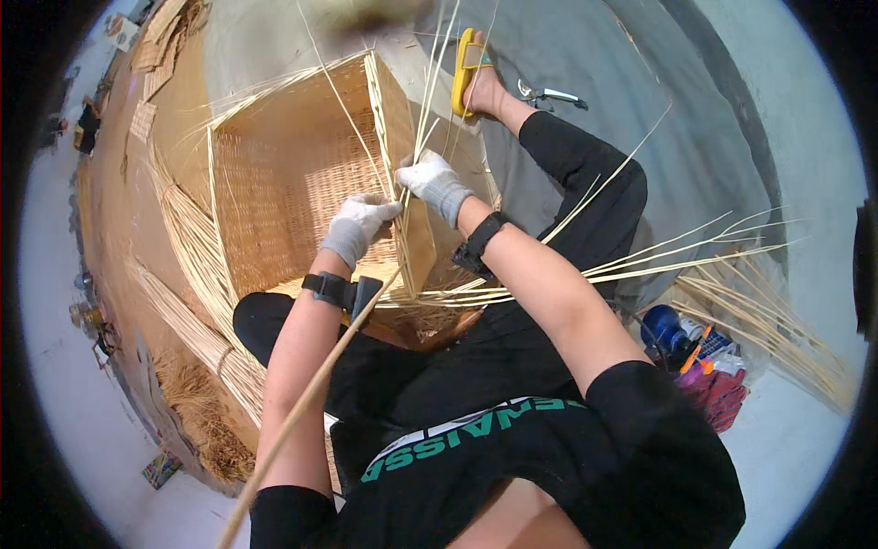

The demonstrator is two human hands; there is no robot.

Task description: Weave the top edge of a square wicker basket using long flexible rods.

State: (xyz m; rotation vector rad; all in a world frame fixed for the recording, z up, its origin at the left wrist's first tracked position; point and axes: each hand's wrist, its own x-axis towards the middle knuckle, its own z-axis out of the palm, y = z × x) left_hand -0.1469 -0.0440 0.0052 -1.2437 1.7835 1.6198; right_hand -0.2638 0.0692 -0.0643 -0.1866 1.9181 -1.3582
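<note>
A square woven wicker basket (297,183) lies between my legs, its opening toward me and long pale strands sticking out along its edges. My left hand (361,224), in a light knitted glove, is closed on strands at the basket's right edge. My right hand (428,181), gloved alike and just above and right of the left, grips upright strands (419,123) at that same edge. Where exactly the fingertips pinch is hard to make out. A long thicker cane (302,412) runs diagonally from the lower edge toward the basket, across my left forearm.
Bundles of pale canes (187,224) lie left, beside fibrous scraps (192,412). My yellow-sandalled foot (466,73) is beside metal shears (558,96). Loose canes (750,311), a blue container (660,329) and red cloth (718,398) lie right. Something blurred (361,14) shows at top.
</note>
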